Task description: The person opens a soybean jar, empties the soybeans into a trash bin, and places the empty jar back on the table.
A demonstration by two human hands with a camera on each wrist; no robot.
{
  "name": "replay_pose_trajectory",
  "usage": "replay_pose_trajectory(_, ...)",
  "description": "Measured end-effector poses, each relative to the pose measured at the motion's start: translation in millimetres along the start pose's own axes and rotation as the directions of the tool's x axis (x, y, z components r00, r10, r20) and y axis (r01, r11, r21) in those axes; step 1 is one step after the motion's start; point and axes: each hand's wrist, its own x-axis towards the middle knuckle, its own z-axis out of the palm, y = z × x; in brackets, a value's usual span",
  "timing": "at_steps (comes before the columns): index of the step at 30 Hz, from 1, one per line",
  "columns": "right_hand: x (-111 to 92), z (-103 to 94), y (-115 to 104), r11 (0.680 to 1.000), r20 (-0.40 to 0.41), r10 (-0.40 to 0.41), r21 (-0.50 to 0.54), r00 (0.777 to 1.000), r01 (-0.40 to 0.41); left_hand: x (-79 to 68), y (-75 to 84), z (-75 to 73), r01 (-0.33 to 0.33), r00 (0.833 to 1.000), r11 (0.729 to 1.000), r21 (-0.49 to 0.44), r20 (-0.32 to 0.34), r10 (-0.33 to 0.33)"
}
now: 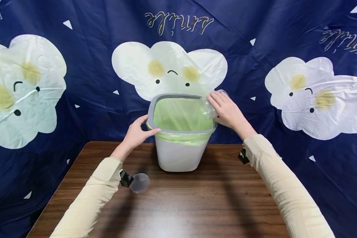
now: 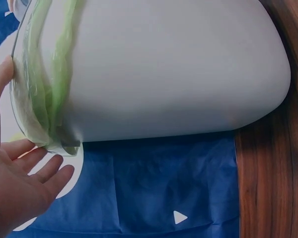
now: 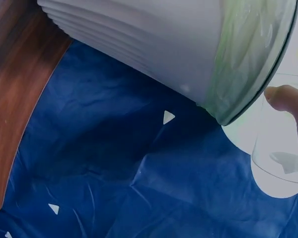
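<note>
A white trash bin (image 1: 178,155) with a grey rim and a green bag (image 1: 178,115) lining it stands upright on the table. My left hand (image 1: 138,132) holds its near left corner, the thumb along the front rim and the fingers at the left side. In the left wrist view the other fingers (image 2: 44,171) spread loosely below the rim. At the right side of the bin, my right hand (image 1: 226,109) grips a clear jar (image 1: 207,107), tilted with its lower end over the opening. The jar (image 3: 278,158) looks see-through in the right wrist view.
A clear round disc (image 1: 139,182), like a lid, lies on the brown wooden table (image 1: 178,211) beside my left wrist. Behind the bin hangs a dark blue cloth (image 1: 92,82) with white clouds, close to the table's far edge.
</note>
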Motion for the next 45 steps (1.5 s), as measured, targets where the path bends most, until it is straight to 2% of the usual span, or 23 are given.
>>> replay_pose_trajectory(8,-14,-5.8,7,0.995,-0.084,0.095,0.035,0.992,-0.092,-0.9,-0.9,0.3,-0.004,1.000,1.000,-0.006,-0.009,0.004)
replay_pose_trajectory(15,-29,-15.9,12,0.972,-0.136,0.228,0.084,0.964,-0.218,-1.8,-0.7,-0.3,-0.010,1.000,1.000,-0.011,-0.015,0.010)
replay_pose_trajectory(23,-57,-23.2,11,0.935,-0.138,0.350,0.113,0.927,-0.336,-2.1,-1.3,0.6,-0.013,1.000,1.000,-0.024,-0.017,0.012)
replay_pose_trajectory(38,-108,-20.4,-1,0.873,-0.130,0.479,0.176,0.868,-0.456,-3.3,-2.4,1.3,-0.031,0.999,0.999,-0.034,-0.024,0.030)
replay_pose_trajectory(45,-129,-17.2,-9,0.841,-0.097,0.530,0.193,0.843,-0.506,-3.6,-2.3,1.7,-0.033,0.999,0.999,-0.042,-0.025,0.032)
